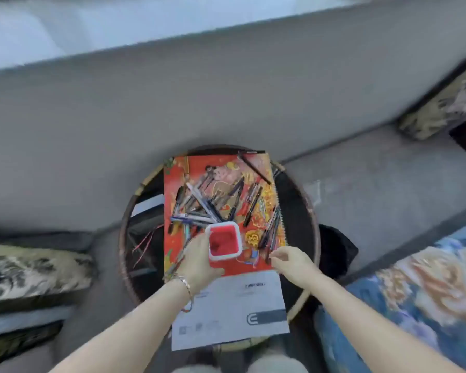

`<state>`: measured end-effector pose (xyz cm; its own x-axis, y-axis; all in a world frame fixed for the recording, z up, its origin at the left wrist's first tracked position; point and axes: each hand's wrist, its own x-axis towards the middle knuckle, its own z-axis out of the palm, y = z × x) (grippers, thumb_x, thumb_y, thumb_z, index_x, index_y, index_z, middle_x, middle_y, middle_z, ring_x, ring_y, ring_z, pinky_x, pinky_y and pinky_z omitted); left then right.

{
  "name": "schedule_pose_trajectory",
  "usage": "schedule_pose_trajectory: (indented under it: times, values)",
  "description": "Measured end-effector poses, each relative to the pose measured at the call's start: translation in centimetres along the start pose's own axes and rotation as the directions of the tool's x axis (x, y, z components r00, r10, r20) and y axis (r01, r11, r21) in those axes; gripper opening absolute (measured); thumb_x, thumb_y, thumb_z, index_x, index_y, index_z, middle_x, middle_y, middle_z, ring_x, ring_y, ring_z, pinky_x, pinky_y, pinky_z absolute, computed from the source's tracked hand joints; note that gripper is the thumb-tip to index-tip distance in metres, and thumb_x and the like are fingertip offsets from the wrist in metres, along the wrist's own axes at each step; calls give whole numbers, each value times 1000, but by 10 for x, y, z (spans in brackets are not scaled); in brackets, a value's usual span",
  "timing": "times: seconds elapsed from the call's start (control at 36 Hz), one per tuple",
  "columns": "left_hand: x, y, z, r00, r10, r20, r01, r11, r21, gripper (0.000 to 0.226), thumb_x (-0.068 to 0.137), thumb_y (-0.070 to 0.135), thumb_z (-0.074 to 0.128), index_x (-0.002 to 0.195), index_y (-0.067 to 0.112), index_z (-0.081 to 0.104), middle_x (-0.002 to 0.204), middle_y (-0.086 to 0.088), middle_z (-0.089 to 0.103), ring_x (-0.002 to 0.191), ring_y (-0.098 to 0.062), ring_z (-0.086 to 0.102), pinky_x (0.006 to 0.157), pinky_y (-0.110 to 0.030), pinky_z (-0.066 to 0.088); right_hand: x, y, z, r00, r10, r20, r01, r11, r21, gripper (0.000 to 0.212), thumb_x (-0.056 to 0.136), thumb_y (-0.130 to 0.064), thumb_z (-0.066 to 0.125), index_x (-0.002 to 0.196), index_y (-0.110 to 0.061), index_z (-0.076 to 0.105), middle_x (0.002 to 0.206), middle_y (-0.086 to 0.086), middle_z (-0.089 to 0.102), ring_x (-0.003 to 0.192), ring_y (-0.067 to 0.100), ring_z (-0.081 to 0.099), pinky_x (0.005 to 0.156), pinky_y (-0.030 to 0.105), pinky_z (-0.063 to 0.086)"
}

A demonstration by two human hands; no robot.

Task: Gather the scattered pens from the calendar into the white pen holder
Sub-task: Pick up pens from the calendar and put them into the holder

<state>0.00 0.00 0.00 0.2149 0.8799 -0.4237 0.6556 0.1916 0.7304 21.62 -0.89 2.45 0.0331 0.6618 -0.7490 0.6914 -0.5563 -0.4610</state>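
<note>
A red and gold calendar (221, 168) lies on a round table. Several dark pens (205, 203) are scattered in a pile across its middle, and more pens (271, 230) lie along its right edge. The white pen holder (223, 240), square with a rim and a reddish inside, stands on the calendar's near part. My left hand (199, 259) grips the holder from its left side. My right hand (291, 261) hovers at the calendar's near right corner, fingers loosely curled near a pen's end; whether it touches the pen is unclear.
The round glass table with a bamboo rim (311, 208) stands on a grey floor. White printed paper (232, 310) lies under the calendar toward me. Patterned cushions sit at the left (35, 267), right (414, 297) and far right (441, 103).
</note>
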Motion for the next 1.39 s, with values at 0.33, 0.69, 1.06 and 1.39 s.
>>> schedule_pose_trajectory:
  times: [0.33,0.69,1.06,1.39]
  values:
    - [41,-24,39,980,-85,-182,91,996,25,104,57,21,86,141,19,26,140,-2,37,128,-9,33,101,-18,29,105,28,12,959,120,-257,-125,992,-2,33,90,-36,54,104,-7,52,103,12,66,86,27,63,69,34,50]
    - [18,10,37,876,-290,-386,201,946,-255,102,50,17,90,135,28,35,126,12,39,120,-1,35,95,-19,33,139,22,39,914,196,-356,-180,981,78,23,93,-12,45,113,-2,43,108,16,57,91,34,60,64,36,43]
    - [1,30,17,903,-306,-302,237,940,-244,105,48,32,91,135,28,32,123,20,38,123,-6,40,103,-31,39,29,-32,-78,887,-377,268,274,895,353,22,97,-21,41,93,-33,59,55,-13,38,39,2,31,37,12,26]
    - [12,41,22,985,-9,-169,23,997,79,96,59,35,82,137,25,27,133,13,35,127,-5,28,103,-17,26,24,-78,-36,902,-375,213,425,690,-586,27,91,-34,51,113,-22,61,101,-1,51,100,22,56,78,33,45]
